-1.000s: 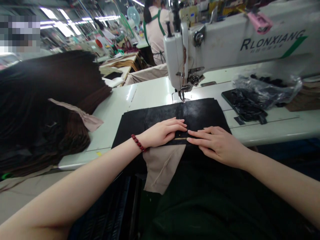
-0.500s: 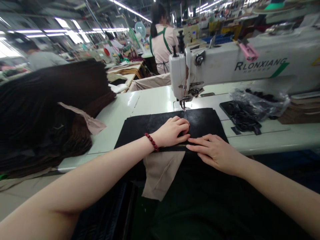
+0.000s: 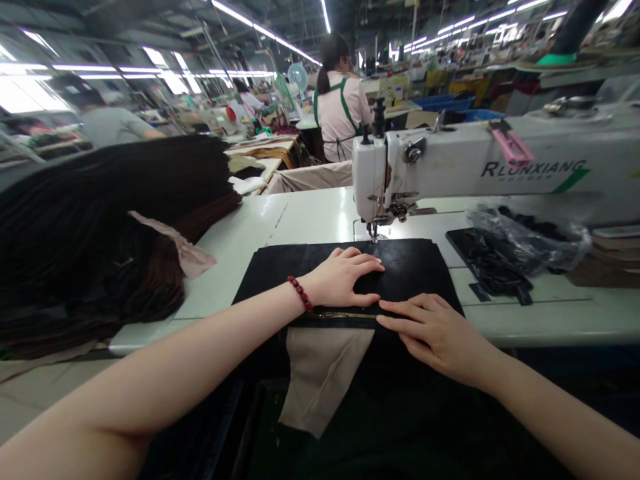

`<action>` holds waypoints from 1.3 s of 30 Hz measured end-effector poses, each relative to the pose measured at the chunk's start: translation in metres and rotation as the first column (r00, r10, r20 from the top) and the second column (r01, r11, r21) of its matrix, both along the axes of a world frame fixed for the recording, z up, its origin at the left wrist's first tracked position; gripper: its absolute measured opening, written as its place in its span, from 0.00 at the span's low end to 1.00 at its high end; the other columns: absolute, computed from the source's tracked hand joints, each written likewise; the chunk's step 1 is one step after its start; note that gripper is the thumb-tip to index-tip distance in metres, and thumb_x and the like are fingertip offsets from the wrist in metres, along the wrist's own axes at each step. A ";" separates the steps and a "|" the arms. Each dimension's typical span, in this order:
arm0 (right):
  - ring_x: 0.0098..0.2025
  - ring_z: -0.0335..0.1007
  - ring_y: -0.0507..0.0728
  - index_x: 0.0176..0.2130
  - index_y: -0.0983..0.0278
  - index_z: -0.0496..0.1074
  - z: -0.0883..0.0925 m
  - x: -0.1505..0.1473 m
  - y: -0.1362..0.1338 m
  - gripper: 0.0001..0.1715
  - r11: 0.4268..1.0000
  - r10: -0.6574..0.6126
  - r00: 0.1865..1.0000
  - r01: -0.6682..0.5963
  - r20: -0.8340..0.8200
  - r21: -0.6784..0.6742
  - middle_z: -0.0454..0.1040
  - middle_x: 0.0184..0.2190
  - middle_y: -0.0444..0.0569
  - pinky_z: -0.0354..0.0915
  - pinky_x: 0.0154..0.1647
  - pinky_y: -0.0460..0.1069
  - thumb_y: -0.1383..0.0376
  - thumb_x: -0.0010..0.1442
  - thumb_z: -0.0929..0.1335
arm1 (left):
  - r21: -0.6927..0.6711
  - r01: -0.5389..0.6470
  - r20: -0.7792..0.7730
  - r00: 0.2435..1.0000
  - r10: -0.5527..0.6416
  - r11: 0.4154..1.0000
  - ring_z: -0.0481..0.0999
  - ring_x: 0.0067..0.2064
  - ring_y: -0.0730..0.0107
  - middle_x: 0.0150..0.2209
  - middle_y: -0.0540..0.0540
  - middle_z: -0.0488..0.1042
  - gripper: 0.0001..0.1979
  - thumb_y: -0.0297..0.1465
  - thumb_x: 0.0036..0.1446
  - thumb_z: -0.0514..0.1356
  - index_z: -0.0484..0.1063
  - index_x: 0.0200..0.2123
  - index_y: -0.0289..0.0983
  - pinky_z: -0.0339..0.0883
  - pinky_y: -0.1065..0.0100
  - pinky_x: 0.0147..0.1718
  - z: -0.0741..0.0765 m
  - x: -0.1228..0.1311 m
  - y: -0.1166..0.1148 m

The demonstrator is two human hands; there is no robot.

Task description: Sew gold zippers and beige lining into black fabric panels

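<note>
A black leather-like panel (image 3: 415, 267) lies on the sewing table, its far edge at the needle and presser foot (image 3: 373, 232). My left hand (image 3: 345, 275), with a dark red bead bracelet (image 3: 300, 295) at the wrist, rests on the panel with fingers stretched and thumb apart. A brass-toothed zipper (image 3: 345, 315) runs along the panel's near side. My right hand (image 3: 430, 330) lies with straight fingers at the zipper's right end, its fingertips close to my left thumb. Beige lining cloth (image 3: 325, 373) hangs below the zipper over the table's front edge.
The white sewing machine (image 3: 450, 160) stands behind the panel, pink thread snips (image 3: 511, 143) on its arm. A plastic bag (image 3: 530, 240) of black pieces lies right. A tall stack of dark panels (image 3: 100, 220) fills the left. Co-workers (image 3: 340, 110) are beyond.
My left fingers have gone from curled to flatter and more stretched. More of the zipper's teeth shows between the hands. The whole scene sits lower and slightly further right in view.
</note>
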State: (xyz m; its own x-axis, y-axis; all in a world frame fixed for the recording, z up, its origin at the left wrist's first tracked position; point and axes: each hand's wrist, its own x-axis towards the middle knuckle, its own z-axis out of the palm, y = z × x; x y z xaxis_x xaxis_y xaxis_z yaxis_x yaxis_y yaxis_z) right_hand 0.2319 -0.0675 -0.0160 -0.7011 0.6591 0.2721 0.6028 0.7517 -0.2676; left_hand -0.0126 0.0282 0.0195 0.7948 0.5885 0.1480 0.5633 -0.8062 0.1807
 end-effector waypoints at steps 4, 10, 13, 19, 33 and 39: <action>0.53 0.64 0.58 0.60 0.48 0.66 0.001 0.000 0.000 0.26 1.000 0.000 1.000 0.000 -0.002 -0.004 0.66 0.62 0.40 0.61 0.53 0.60 0.66 0.65 0.63 | 0.008 0.059 0.002 0.998 -0.059 0.998 0.63 0.61 0.53 0.60 0.47 0.69 0.28 0.47 0.57 0.61 0.67 0.58 0.45 0.53 0.51 0.61 0.001 -0.007 0.006; 0.53 0.62 0.59 0.61 0.48 0.64 -0.001 0.001 0.002 0.27 1.000 0.011 1.000 -0.010 0.016 -0.024 0.63 0.64 0.38 0.60 0.53 0.60 0.66 0.65 0.63 | -0.047 0.277 -0.003 0.961 -0.278 0.960 0.58 0.67 0.58 0.62 0.45 0.66 0.27 0.35 0.62 0.59 0.61 0.64 0.46 0.44 0.51 0.67 0.002 -0.023 0.016; 0.54 0.61 0.58 0.62 0.48 0.63 -0.001 0.002 0.002 0.26 0.999 0.017 0.999 -0.016 0.037 -0.043 0.61 0.65 0.36 0.59 0.54 0.60 0.65 0.66 0.62 | -0.091 0.349 -0.023 0.936 -0.352 0.933 0.61 0.66 0.62 0.62 0.45 0.67 0.25 0.28 0.62 0.56 0.63 0.62 0.44 0.47 0.55 0.67 0.005 -0.024 0.024; 0.54 0.61 0.59 0.63 0.49 0.62 -0.002 0.002 0.002 0.26 0.999 0.027 0.998 -0.026 0.052 -0.029 0.60 0.66 0.36 0.60 0.53 0.60 0.64 0.67 0.62 | -0.110 0.235 0.056 0.972 -0.230 0.966 0.70 0.56 0.63 0.55 0.42 0.70 0.11 0.32 0.66 0.54 0.73 0.47 0.39 0.61 0.61 0.59 0.005 -0.005 0.028; 0.52 0.62 0.59 0.60 0.49 0.66 0.001 -0.002 0.003 0.25 0.999 -0.001 1.000 0.002 0.030 -0.034 0.65 0.63 0.37 0.60 0.52 0.60 0.66 0.66 0.63 | -0.112 -0.122 0.169 0.976 0.140 0.986 0.63 0.62 0.57 0.59 0.47 0.68 0.20 0.43 0.58 0.63 0.67 0.51 0.45 0.55 0.51 0.59 -0.019 -0.003 0.011; 0.49 0.63 0.60 0.57 0.51 0.69 0.008 -0.004 0.005 0.22 1.000 -0.002 0.999 0.003 0.036 -0.029 0.67 0.61 0.40 0.61 0.50 0.60 0.66 0.65 0.63 | -0.120 -0.138 0.191 0.969 0.159 0.983 0.63 0.62 0.57 0.59 0.48 0.68 0.20 0.44 0.57 0.63 0.67 0.51 0.45 0.55 0.50 0.59 -0.021 -0.001 0.012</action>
